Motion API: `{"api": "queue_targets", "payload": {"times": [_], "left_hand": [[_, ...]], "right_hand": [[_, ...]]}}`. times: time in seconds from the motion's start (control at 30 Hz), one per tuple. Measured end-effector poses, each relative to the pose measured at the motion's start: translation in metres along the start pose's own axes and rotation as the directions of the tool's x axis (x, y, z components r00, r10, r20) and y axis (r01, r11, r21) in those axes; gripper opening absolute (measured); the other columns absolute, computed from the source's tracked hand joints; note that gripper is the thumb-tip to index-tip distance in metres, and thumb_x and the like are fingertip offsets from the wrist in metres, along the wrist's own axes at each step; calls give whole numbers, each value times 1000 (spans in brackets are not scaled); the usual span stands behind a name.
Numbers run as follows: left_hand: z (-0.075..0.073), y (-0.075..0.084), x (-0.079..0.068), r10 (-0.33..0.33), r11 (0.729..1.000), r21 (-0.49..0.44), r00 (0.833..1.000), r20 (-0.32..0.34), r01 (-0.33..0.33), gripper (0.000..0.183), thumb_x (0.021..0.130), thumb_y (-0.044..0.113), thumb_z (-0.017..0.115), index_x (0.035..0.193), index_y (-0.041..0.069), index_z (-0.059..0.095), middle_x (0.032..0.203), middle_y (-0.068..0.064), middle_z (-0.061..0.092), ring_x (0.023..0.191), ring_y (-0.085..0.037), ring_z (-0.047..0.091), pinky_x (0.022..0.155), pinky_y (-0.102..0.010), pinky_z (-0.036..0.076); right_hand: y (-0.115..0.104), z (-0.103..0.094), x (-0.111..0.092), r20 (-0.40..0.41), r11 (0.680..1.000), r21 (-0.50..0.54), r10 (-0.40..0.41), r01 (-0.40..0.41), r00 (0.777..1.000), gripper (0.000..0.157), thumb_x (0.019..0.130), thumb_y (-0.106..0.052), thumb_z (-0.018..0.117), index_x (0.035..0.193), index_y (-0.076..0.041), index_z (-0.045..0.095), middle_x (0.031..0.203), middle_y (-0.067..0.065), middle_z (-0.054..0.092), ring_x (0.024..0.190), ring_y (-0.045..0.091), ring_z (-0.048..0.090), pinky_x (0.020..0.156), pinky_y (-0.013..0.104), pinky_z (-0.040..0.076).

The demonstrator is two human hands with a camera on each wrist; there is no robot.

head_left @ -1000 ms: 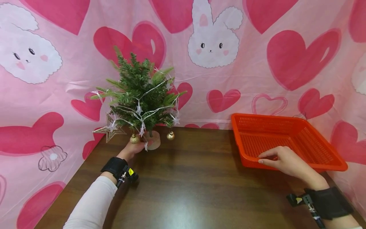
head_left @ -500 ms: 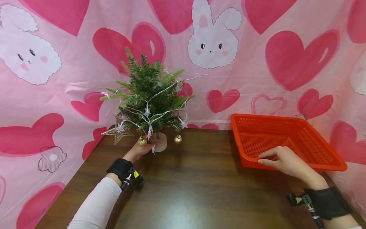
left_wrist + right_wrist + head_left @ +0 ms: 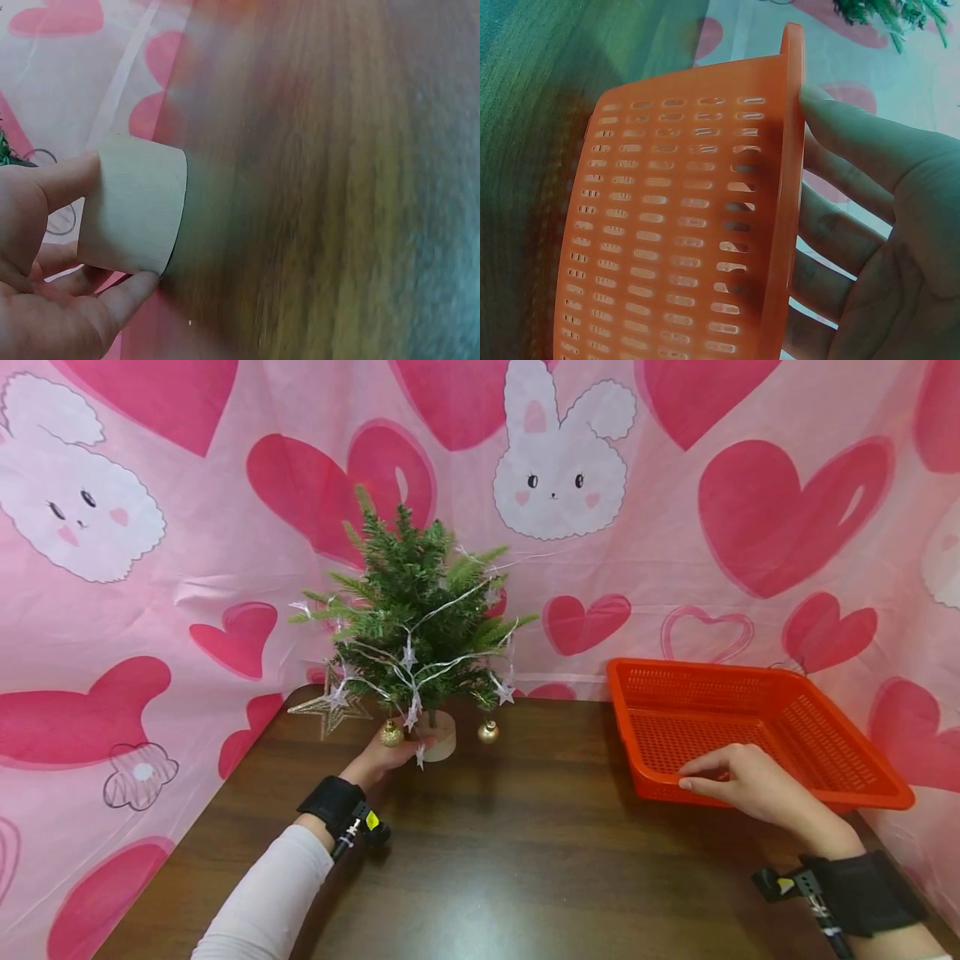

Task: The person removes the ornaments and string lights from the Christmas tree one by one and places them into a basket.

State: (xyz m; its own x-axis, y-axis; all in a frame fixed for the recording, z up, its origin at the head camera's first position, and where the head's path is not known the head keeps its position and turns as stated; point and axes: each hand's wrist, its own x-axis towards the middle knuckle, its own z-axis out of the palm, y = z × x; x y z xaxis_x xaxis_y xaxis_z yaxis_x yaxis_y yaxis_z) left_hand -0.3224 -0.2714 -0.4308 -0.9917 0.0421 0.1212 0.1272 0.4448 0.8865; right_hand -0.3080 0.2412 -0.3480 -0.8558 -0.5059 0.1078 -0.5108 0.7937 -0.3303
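In the head view my left hand (image 3: pixel 382 758) grips the pale round base (image 3: pixel 441 739) of a small artificial Christmas tree (image 3: pixel 420 602). The left wrist view shows thumb and fingers around this base (image 3: pixel 135 206), its flat underside right at the wooden tabletop. White star string lights (image 3: pixel 408 656) wrap the branches, two gold ball ornaments (image 3: pixel 488 732) hang low, and a gold glitter star (image 3: pixel 328 707) sticks out at lower left. On the right, my right hand (image 3: pixel 753 783) holds the near rim of an orange plastic basket (image 3: pixel 786 150), thumb on the rim, fingers reaching inside.
Pink cloth with hearts and rabbits (image 3: pixel 558 481) hangs behind and along both sides of the brown wooden table (image 3: pixel 510 852). The basket stands at the back right, near the cloth. A thin light-string wire (image 3: pixel 536 558) runs from the tree toward the back cloth.
My left hand has moved the tree steadily to the right and slightly nearer, ornaments going along. The right hand and the basket have stayed in place.
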Motion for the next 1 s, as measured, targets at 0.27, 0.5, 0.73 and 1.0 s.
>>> {"api": "queue_targets", "payload": {"times": [0.27, 0.5, 0.73, 1.0], "left_hand": [[0, 0, -1, 6, 997, -71, 1000, 5, -6, 42, 82, 12, 71, 119, 0, 59, 108, -18, 64, 92, -18, 58, 77, -26, 45], [-1, -5, -1, 90, 982, -169, 996, 31, -83, 43, 81, 2, 69, 121, -8, 54, 104, -27, 65, 83, -8, 63, 72, -20, 48], [-2, -4, -2, 138, 970, -205, 990, 16, -131, 42, 80, -3, 68, 118, -11, 54, 99, -33, 63, 77, -7, 63, 68, -19, 48], [0, -5, -2, 134, 978, -162, 991, -18, -135, 43, 78, 4, 72, 117, -7, 58, 102, -25, 65, 80, -10, 58, 74, -22, 46]], "right_hand": [[-9, 3, 10, 15, 1000, 11, -7, 7, 1000, 23, 78, -38, 73, 98, -24, 74, 89, -9, 70, 71, 0, 51, 62, 22, 46], [-17, 6, 19, 27, 1000, 18, -13, 13, 1000, 26, 79, -38, 73, 99, -22, 74, 89, -9, 70, 70, 1, 51, 62, 22, 47], [-24, 8, 26, 35, 1000, 22, -14, 13, 999, 26, 79, -38, 73, 100, -22, 74, 89, -9, 71, 70, 2, 51, 62, 22, 47], [-33, 7, 29, 41, 1000, -6, -12, 13, 999, 27, 78, -39, 74, 99, -23, 74, 91, -7, 71, 72, 1, 52, 63, 22, 47]]}}
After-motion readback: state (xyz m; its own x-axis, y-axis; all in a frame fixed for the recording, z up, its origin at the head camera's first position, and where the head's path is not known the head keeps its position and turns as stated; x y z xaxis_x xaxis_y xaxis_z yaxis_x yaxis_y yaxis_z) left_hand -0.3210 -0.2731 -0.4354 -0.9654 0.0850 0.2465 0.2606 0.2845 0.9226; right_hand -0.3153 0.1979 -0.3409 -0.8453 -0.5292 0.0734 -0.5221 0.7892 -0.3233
